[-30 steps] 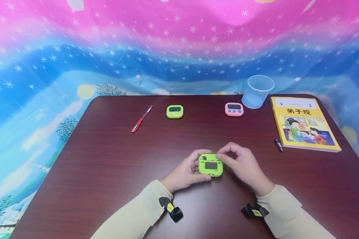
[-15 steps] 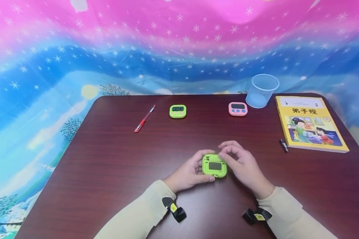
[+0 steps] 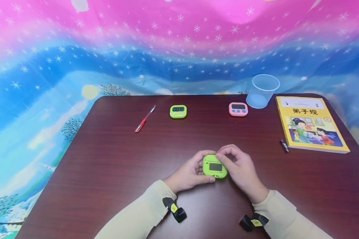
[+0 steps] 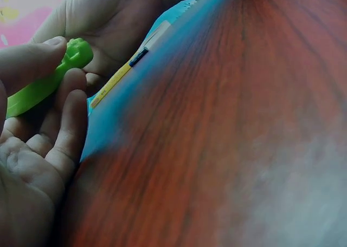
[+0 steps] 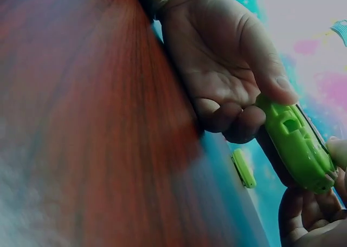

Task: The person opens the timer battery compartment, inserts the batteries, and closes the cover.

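In the head view a green digital timer (image 3: 215, 166) lies back side up between both hands, held off the table near its front. My left hand (image 3: 192, 171) grips its left side, thumb on the lower edge and fingers behind. My right hand (image 3: 237, 167) pinches the upper right corner, its thumb on the back face. A green strip spans the timer's top, where the battery slot lies. In the left wrist view the timer (image 4: 78, 54) shows edge-on between the hands. The right wrist view shows the side of the timer (image 5: 295, 144) with notches; fingers hide its ends.
Farther back stand a second green timer (image 3: 178, 112) reading 00:30, a pink timer (image 3: 238, 109) and a clear plastic cup (image 3: 261, 91). A red pen (image 3: 145, 119) lies left. On the right are a yellow book (image 3: 312, 124) and a small dark battery (image 3: 284, 146).
The dark gap at the held timer's upper left is now covered by green. My right thumb has shifted slightly left along the top edge. The left hand keeps its hold.
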Available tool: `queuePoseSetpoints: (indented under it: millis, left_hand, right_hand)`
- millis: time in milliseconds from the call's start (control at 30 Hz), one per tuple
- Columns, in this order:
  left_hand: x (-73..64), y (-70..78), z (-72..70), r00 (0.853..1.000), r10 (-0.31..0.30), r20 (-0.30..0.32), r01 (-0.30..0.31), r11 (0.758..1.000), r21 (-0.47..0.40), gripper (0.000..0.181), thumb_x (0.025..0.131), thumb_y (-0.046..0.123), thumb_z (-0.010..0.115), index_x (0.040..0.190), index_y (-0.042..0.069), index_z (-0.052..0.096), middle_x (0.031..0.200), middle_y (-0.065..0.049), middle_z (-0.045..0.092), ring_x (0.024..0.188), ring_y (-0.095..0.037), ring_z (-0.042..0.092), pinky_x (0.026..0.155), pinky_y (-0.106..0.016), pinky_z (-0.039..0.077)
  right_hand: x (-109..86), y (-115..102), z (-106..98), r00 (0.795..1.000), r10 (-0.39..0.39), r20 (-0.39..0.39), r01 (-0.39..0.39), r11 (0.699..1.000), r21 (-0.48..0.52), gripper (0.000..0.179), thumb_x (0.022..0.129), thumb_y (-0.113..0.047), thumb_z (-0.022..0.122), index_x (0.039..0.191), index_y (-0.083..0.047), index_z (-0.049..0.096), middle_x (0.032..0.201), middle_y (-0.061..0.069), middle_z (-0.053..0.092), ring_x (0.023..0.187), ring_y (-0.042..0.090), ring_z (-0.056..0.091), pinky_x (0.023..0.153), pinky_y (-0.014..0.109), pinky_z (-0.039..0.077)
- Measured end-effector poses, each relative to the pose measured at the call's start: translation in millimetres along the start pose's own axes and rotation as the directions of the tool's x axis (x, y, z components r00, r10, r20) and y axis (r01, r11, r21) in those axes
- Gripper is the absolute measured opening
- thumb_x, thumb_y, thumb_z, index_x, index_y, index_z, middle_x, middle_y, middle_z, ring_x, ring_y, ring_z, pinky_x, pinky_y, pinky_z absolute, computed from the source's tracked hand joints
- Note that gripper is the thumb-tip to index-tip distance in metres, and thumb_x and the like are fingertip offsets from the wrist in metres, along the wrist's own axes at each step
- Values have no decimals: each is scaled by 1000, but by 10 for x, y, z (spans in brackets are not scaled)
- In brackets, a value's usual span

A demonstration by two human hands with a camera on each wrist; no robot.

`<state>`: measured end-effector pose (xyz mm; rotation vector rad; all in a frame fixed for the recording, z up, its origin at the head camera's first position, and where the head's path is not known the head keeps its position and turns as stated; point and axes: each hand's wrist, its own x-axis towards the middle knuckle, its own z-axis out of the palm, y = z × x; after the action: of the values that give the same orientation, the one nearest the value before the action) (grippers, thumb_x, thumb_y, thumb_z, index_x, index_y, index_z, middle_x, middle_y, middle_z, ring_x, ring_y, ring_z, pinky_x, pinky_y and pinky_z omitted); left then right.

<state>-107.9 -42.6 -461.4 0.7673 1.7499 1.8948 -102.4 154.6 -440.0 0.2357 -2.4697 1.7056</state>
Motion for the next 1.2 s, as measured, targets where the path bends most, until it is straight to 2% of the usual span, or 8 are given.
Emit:
queuePoseSetpoints:
  millis: [133,267,400,500,733,900,1067,1200]
  left_hand:
    - [-11,7,29,1000,-21,-12,20,999,-43,74,90,-12,65,150,11,30,122,-29,62,88,-11,69,73,-28,61]
    - [-16,20,41,998,-36,-59,31,995,-92,72,93,-10,61,153,11,26,112,-28,63,72,-15,68,56,-25,57]
    - [-23,38,30,990,-65,-126,49,991,-125,58,101,4,56,152,10,29,111,-26,65,69,-17,69,53,-26,56]
    - [-36,54,13,977,-123,-175,95,983,-157,47,108,19,47,152,13,32,112,-22,65,69,-18,69,48,-25,52]
    - [-20,80,6,932,-205,-297,158,972,-175,39,110,35,38,138,10,49,91,-11,68,61,-18,64,42,-24,47]
    - [4,60,6,915,-211,-344,156,971,-180,33,109,30,41,131,8,52,84,-8,66,53,-16,58,39,-22,43]
    - [26,50,27,907,-224,-355,171,969,-176,30,108,27,42,128,9,54,80,-9,66,51,-17,58,38,-21,41]
    - [38,56,48,903,-226,-365,176,970,-166,28,107,25,43,126,9,56,79,-9,65,50,-17,58,38,-21,40]
  right_hand:
    - [-17,16,-19,998,49,38,-51,998,38,15,96,-18,70,103,-5,67,97,6,69,89,12,63,77,17,51]
    - [-40,32,-19,987,108,123,-114,992,47,26,104,-27,57,114,-5,66,105,7,70,98,10,62,87,18,47]
    - [-62,19,12,973,128,191,-158,976,148,36,109,-28,45,122,0,64,100,14,69,78,16,65,70,29,57]
    - [-74,-9,60,958,175,226,-232,939,254,39,110,-27,41,125,4,59,86,19,64,56,20,59,48,36,56]
    - [-58,-91,209,931,302,202,-354,880,317,37,109,-30,43,119,2,59,75,14,60,53,20,56,42,38,54]
    - [-48,-89,265,940,299,168,-337,893,299,35,109,-28,44,114,2,60,70,16,60,50,22,57,42,39,55]
    - [-60,-66,236,949,266,167,-301,923,241,34,108,-28,46,114,2,61,67,17,61,48,25,59,44,42,56]
    - [-59,-31,207,951,246,187,-287,927,240,33,108,-26,46,116,3,60,70,17,62,49,26,60,46,42,57]
